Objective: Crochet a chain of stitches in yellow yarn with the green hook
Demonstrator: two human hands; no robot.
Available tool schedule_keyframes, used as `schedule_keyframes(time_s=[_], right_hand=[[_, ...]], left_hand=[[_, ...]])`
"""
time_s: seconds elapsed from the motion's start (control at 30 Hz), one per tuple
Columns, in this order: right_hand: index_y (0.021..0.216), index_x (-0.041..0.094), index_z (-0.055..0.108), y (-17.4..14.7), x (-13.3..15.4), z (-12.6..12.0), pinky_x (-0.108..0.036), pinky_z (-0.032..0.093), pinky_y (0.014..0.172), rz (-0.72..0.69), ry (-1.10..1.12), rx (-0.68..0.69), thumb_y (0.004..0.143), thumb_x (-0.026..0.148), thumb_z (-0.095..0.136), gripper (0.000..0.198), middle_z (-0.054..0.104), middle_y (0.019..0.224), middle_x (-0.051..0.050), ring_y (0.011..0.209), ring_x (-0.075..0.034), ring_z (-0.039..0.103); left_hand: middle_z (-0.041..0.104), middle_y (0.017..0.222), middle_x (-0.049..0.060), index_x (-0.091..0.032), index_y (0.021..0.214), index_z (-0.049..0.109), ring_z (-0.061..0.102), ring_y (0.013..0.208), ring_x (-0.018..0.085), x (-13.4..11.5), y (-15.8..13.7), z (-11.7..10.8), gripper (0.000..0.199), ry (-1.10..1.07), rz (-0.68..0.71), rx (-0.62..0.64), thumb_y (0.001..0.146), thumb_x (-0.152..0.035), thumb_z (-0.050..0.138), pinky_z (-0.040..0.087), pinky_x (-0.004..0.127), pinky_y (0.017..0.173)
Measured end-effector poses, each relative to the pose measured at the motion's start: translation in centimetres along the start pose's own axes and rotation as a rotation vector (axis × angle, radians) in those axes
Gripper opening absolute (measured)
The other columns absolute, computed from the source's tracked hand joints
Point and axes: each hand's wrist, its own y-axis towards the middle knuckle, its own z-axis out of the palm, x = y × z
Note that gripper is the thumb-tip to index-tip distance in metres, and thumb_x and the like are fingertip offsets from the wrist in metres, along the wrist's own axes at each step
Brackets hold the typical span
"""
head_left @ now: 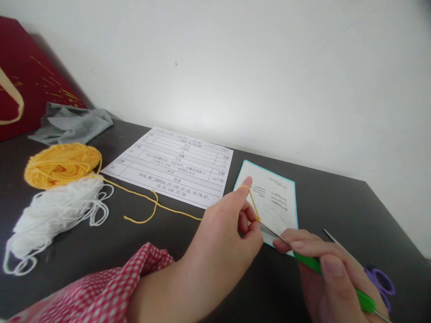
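My left hand (229, 224) pinches yellow yarn (253, 202) between thumb and fingers, with its index finger raised and the strand looped over it. My right hand (332, 269) is wrapped round the green handle of a crochet hook (308, 261). The hook's metal shaft points left, and its tip meets the yarn at my left fingertips. Whether any stitches sit there is too small to tell. From my left hand the strand runs back across the table to a yellow yarn ball (62, 165). A loose yarn end curls beside that strand.
White yarn (55, 217) lies below the yellow ball. A printed pattern sheet (171, 166) and a blue-edged card (269, 188) lie on the dark table (340, 202). Purple-handled scissors (382, 282) are partly behind my right hand. A grey cloth (76, 123) and a red bag (30, 80) stand back left.
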Motion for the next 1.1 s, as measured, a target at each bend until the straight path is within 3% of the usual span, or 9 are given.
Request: schedule_keyframes(time_s=[0.13,0.23,0.33,0.57,0.73,0.9,1.1], right_hand=[[0.101,0.021,0.076,0.2,-0.9,-0.1,-0.022,0.059,0.084,0.038,0.107,0.042,0.099,0.033,0.059,0.02,0.077,0.089,-0.003,0.085,-0.014,0.073],[0.103,0.023,0.075,0.1,-1.2,-0.4,-0.022,0.06,0.084,0.046,0.082,0.066,0.093,0.024,0.068,0.012,0.077,0.093,-0.002,0.086,-0.014,0.074],[0.102,0.025,0.074,0.1,-1.4,-0.4,-0.021,0.061,0.08,0.038,0.057,0.077,0.087,0.015,0.074,0.018,0.075,0.093,-0.001,0.085,-0.014,0.073],[0.1,0.027,0.074,0.0,-1.5,-0.5,-0.024,0.062,0.078,0.003,-0.065,0.096,0.087,0.015,0.072,0.017,0.071,0.099,-0.003,0.093,-0.017,0.071],[0.097,0.026,0.075,-0.1,-1.5,-0.5,-0.018,0.06,0.079,-0.018,-0.145,0.085,0.088,0.009,0.068,0.02,0.072,0.097,-0.002,0.09,-0.013,0.071],[0.088,0.025,0.075,-0.1,-1.6,-0.1,-0.017,0.059,0.074,0.002,-0.116,-0.009,0.084,0.007,0.071,0.019,0.073,0.088,0.0,0.082,-0.012,0.071],[0.083,0.024,0.073,0.1,-1.7,0.0,-0.018,0.058,0.071,0.034,-0.074,-0.014,0.082,0.007,0.072,0.017,0.072,0.084,-0.001,0.08,-0.013,0.07]], left_hand=[[0.057,0.072,-0.007,-0.015,0.145,0.048,0.046,0.057,0.008,-0.1,-0.1,0.5,0.074,-0.237,-0.149,0.055,0.072,-0.006,0.057,0.044,0.023,0.059],[0.057,0.075,-0.007,-0.018,0.149,0.043,0.048,0.06,0.008,0.0,-0.3,0.8,0.079,-0.38,-0.224,0.1,0.072,-0.007,0.06,0.044,0.023,0.06],[0.055,0.077,-0.007,-0.019,0.151,0.04,0.048,0.062,0.007,-0.1,-0.5,0.9,0.083,-0.449,-0.25,0.109,0.071,-0.004,0.06,0.043,0.022,0.06],[0.055,0.075,-0.007,-0.022,0.15,0.042,0.047,0.061,0.008,-0.1,-1.1,1.3,0.079,-0.411,-0.195,0.158,0.075,-0.005,0.058,0.042,0.024,0.059],[0.057,0.073,-0.007,-0.02,0.149,0.044,0.048,0.061,0.01,-0.1,-1.2,1.5,0.077,-0.334,-0.173,0.146,0.075,-0.008,0.058,0.043,0.026,0.059],[0.059,0.072,-0.006,-0.023,0.149,0.045,0.05,0.061,0.01,0.2,-1.4,1.6,0.076,-0.296,-0.164,0.15,0.076,-0.011,0.059,0.045,0.026,0.061],[0.057,0.07,-0.007,-0.024,0.15,0.044,0.049,0.061,0.011,0.3,-1.4,1.7,0.078,-0.264,-0.217,0.161,0.075,-0.011,0.059,0.044,0.026,0.061]])
